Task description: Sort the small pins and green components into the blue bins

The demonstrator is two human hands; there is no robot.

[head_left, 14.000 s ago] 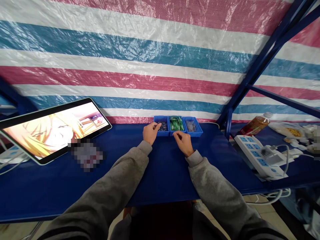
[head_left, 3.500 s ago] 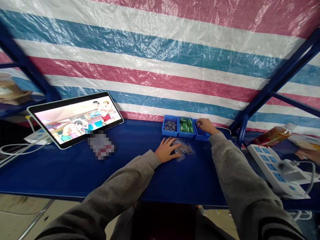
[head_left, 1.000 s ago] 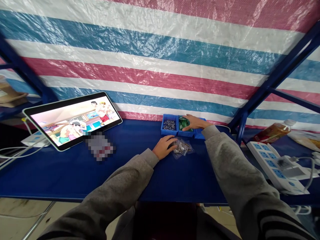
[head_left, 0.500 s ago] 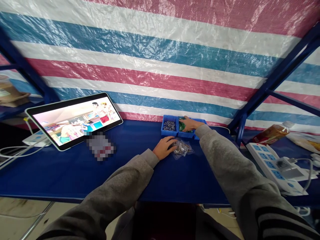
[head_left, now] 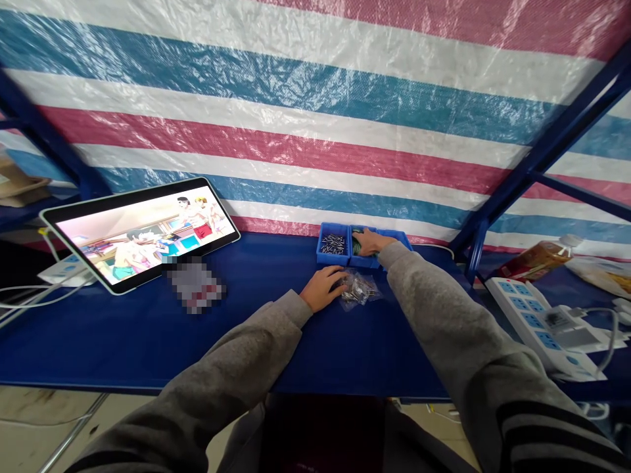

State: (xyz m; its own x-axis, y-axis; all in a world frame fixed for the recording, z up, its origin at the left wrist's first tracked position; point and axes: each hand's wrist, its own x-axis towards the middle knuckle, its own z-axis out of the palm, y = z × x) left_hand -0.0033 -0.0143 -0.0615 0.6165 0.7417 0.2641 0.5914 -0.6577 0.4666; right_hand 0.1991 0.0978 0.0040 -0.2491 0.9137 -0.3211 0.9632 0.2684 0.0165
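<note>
My left hand (head_left: 323,288) lies palm down on the blue table, fingers stretched out. Its fingertips touch the left edge of a clear plastic bag (head_left: 361,290) with small shiny metal parts inside. My right hand (head_left: 371,244) reaches into the middle blue bin (head_left: 365,261), over green pieces (head_left: 355,244). Its thumb and forefinger look apart; the other fingertips are hidden. Just left stands another blue bin (head_left: 321,252) with many dark, shiny screws (head_left: 334,244). A third blue bin (head_left: 405,238) is mostly covered by my right wrist and sleeve.
A tablet (head_left: 148,235) with a lit cartoon picture leans at the left. Near it lies a blurred-out item (head_left: 196,286). To the right are a white power strip (head_left: 537,322) with plugs and a drink bottle (head_left: 537,257). Striped sheeting (head_left: 315,144) hangs behind the table.
My right hand has shifted slightly left within the middle bin. My left hand stays beside the plastic bag. The whole view has tilted a little.
</note>
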